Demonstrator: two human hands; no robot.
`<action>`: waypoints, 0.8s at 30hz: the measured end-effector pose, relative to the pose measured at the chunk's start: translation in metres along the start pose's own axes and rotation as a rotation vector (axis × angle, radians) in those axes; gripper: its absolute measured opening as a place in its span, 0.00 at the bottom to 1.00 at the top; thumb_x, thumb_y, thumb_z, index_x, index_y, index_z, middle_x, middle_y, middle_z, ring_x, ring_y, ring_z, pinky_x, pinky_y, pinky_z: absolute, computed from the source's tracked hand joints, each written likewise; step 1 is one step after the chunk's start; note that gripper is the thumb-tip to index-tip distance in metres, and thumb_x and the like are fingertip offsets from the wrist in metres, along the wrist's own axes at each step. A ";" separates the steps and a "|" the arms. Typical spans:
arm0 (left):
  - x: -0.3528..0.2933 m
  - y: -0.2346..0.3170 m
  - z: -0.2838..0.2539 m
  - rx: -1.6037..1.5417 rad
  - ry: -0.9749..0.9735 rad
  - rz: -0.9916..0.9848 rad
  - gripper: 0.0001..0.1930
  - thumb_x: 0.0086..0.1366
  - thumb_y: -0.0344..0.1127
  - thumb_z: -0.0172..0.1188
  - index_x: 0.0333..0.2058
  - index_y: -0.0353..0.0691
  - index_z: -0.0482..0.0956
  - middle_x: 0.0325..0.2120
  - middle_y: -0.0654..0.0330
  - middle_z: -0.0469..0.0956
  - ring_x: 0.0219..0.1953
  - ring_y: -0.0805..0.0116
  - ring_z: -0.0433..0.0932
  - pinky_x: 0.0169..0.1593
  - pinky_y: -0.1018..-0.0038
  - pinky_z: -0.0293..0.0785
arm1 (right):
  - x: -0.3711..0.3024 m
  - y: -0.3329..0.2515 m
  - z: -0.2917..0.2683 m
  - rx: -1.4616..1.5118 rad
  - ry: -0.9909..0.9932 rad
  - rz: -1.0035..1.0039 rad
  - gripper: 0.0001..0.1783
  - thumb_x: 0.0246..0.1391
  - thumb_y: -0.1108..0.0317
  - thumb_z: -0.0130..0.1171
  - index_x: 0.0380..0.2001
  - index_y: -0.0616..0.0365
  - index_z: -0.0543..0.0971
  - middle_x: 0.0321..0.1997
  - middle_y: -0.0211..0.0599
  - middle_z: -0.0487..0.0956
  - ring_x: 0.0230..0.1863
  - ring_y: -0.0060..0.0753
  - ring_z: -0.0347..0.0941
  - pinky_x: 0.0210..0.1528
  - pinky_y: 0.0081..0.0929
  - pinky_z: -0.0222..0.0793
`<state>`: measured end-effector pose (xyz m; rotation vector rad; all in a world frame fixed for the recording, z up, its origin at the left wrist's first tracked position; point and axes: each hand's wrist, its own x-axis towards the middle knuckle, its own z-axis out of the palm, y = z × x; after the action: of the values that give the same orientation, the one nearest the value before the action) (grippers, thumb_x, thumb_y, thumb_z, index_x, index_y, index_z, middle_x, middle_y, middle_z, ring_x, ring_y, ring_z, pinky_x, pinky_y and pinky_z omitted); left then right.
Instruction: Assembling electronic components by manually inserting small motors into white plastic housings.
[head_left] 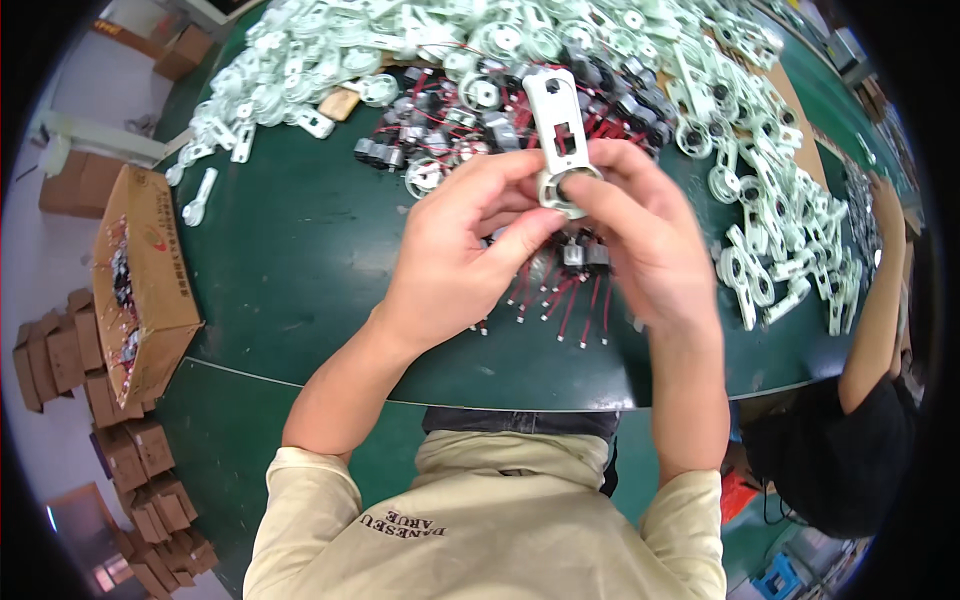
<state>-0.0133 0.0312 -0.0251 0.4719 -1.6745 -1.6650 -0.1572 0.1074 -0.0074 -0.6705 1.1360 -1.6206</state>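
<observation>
Head view, taken through the left of two wide fisheye cameras worn side by side on the head. The lens faces downward over the green table (290, 240) from above the wearer's shirt (520, 530), which occupies the lower middle. The left hand (450, 245) and right hand (655, 235) lie at close range near the centre; a co-worker (840, 450) falls toward the right margin, where straight edges bend.
</observation>
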 end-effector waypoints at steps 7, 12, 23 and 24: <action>0.043 -0.003 -0.096 0.550 0.512 0.126 0.10 0.62 0.32 0.59 0.41 0.36 0.78 0.32 0.63 0.77 0.33 0.78 0.74 0.37 0.80 0.72 | 0.001 -0.047 -0.092 -1.061 0.894 -0.564 0.20 0.56 0.62 0.58 0.48 0.64 0.75 0.39 0.36 0.78 0.42 0.25 0.71 0.46 0.24 0.66; 0.050 -0.022 -0.137 1.088 0.463 0.024 0.10 0.61 0.37 0.57 0.37 0.39 0.82 0.32 0.53 0.77 0.34 0.60 0.78 0.40 0.68 0.73 | -0.003 -0.039 -0.058 -0.876 0.358 -0.388 0.11 0.57 0.67 0.58 0.39 0.63 0.79 0.30 0.27 0.78 0.31 0.16 0.67 0.34 0.16 0.64; 0.051 -0.012 -0.127 1.140 0.392 -0.152 0.09 0.59 0.34 0.58 0.35 0.35 0.80 0.36 0.48 0.76 0.40 0.52 0.76 0.46 0.62 0.71 | -0.005 -0.025 -0.027 -1.287 0.310 -0.122 0.09 0.51 0.67 0.61 0.27 0.64 0.78 0.20 0.42 0.75 0.20 0.35 0.70 0.26 0.30 0.65; 0.051 -0.017 -0.133 1.209 0.350 0.051 0.11 0.59 0.31 0.56 0.41 0.37 0.78 0.40 0.49 0.75 0.42 0.53 0.75 0.48 0.65 0.71 | -0.002 -0.019 -0.029 -1.298 0.313 -0.236 0.09 0.51 0.67 0.62 0.29 0.64 0.77 0.23 0.42 0.75 0.23 0.38 0.71 0.28 0.32 0.66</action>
<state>0.0419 -0.1002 -0.0417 1.1648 -2.2082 -0.3068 -0.1885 0.1203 -0.0020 -1.4084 2.4221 -1.0005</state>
